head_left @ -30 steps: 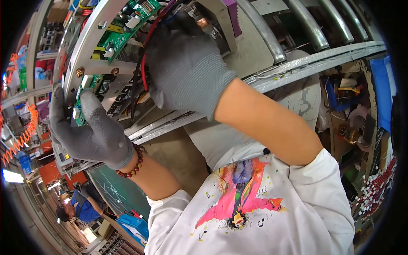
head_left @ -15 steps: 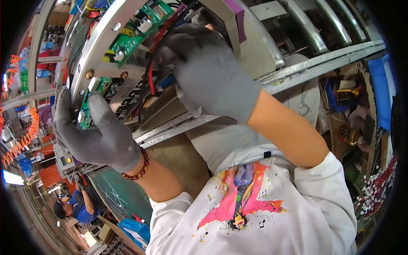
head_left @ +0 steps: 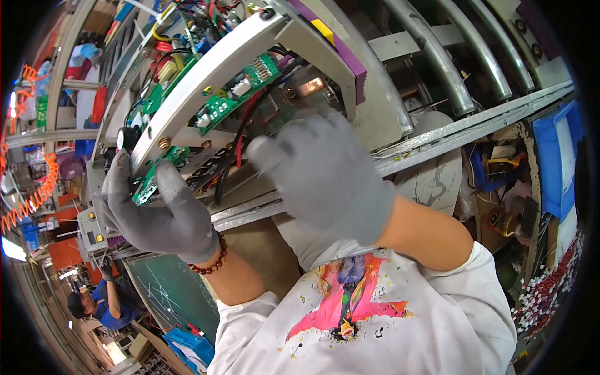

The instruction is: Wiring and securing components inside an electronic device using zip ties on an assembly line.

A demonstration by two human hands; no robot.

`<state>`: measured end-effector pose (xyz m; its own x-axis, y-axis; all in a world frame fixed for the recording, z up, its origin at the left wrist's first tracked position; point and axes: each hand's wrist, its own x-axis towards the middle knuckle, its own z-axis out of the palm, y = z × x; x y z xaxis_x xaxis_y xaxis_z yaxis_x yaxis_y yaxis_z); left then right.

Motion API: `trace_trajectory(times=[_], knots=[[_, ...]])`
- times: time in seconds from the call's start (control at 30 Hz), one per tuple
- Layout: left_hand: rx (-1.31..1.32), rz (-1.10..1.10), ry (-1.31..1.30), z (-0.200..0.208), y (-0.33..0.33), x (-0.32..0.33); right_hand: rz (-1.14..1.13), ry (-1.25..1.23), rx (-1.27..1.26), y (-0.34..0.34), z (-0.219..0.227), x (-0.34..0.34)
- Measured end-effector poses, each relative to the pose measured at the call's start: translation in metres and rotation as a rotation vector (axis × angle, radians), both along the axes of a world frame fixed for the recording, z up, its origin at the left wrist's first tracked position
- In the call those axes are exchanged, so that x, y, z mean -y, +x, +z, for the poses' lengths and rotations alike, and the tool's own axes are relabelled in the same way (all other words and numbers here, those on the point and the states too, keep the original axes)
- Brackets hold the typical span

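My left hand point(head_left: 159, 215), in a grey glove, grips the lower end of a silver metal chassis point(head_left: 215, 70), its fingers on one side of the edge and its thumb on the other. Near that thumb sits a small green circuit board point(head_left: 152, 182). Another green circuit board point(head_left: 240, 90) with white connectors lies along the chassis's inner side. My right hand point(head_left: 328, 172), also gloved in grey, hovers beside the chassis opening, apart from the black and red wires point(head_left: 234, 147). Motion smears its fingers, and I cannot make out anything in them.
Metal conveyor rollers point(head_left: 437, 56) run at the upper right, bordered by a silver rail point(head_left: 431, 147). A purple strip point(head_left: 350, 59) edges the chassis's far plate. Blue bins point(head_left: 556, 162) stand at the right. Another person point(head_left: 103, 300) works at the lower left.
My right hand has drawn back out of the chassis toward me, uncovering more of the board and wires. My left hand keeps its grip on the chassis as the view shifts slightly.
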<state>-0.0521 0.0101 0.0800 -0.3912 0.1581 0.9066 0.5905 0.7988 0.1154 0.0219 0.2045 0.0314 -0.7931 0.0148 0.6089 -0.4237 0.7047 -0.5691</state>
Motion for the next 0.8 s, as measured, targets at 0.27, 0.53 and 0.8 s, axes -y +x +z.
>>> trace_trajectory(times=[0.27,0.53,0.8], knots=[[0.139,-0.349,0.176,0.032,0.071,-0.044,0.600,-1.146,0.388,0.009,0.004,-0.033],[0.695,-0.558,0.328,-0.003,0.065,-0.056,0.244,-0.383,0.154,0.004,0.001,-0.033],[1.401,-0.641,1.333,-0.010,0.073,-0.068,0.324,-0.264,-0.112,-0.006,0.004,-0.034]])
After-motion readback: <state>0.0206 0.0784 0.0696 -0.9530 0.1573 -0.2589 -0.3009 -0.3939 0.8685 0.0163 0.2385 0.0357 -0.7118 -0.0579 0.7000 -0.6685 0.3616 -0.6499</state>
